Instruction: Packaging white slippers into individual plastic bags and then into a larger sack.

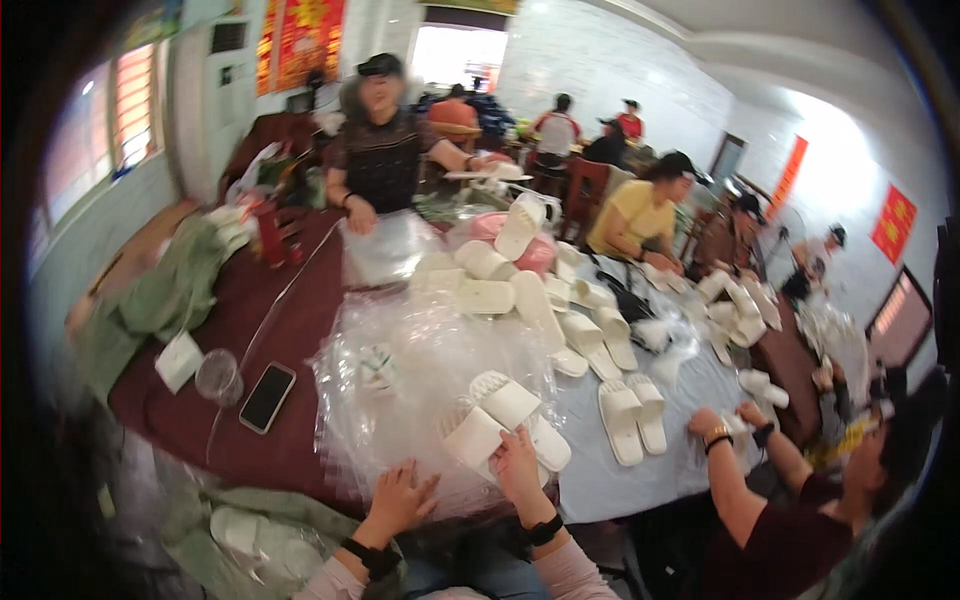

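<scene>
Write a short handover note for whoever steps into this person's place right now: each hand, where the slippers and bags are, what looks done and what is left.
Left hand: open, fingers spread, flat on the pile of clear plastic bags at the near table edge.
Right hand: resting on a pair of white slippers lying soles up on that pile; whether it grips them is unclear.
Done: I cannot tell whether this pair is already in a bag.
Left: a loose pair lies just to the right, and many more white slippers are heaped mid-table.
Nearby: a phone and a clear cup to the left; a co-worker's hands work on the right.
</scene>
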Demonstrator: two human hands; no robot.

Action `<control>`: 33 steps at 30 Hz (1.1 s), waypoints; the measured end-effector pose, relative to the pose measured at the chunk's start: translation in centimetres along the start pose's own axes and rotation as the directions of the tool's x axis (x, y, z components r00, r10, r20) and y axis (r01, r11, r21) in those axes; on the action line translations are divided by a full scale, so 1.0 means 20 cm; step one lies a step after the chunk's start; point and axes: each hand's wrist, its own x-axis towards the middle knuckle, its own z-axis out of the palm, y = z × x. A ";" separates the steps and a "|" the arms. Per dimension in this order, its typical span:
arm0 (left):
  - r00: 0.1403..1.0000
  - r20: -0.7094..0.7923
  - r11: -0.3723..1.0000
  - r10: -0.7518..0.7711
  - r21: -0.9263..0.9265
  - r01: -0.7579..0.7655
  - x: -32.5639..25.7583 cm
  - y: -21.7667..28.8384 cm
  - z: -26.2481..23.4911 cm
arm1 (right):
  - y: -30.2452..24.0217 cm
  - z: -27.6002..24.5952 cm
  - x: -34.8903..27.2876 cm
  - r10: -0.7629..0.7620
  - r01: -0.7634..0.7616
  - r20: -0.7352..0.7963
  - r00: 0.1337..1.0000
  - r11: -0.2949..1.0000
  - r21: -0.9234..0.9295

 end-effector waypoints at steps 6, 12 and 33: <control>0.993 0.058 0.994 -0.101 0.037 0.099 -0.13 -0.04 0.03 | 0.08 -0.03 -0.04 0.272 -0.187 0.143 0.952 0.881 -0.435; 0.991 0.062 0.991 -0.121 0.072 0.117 -0.12 -0.01 0.05 | 0.01 -0.08 -0.06 -0.058 0.268 0.263 0.963 0.106 -0.958; 0.979 0.128 0.984 -0.160 -0.058 0.168 -0.08 -0.01 0.07 | -0.10 -0.11 -0.24 -0.097 0.486 0.524 0.846 0.545 -0.683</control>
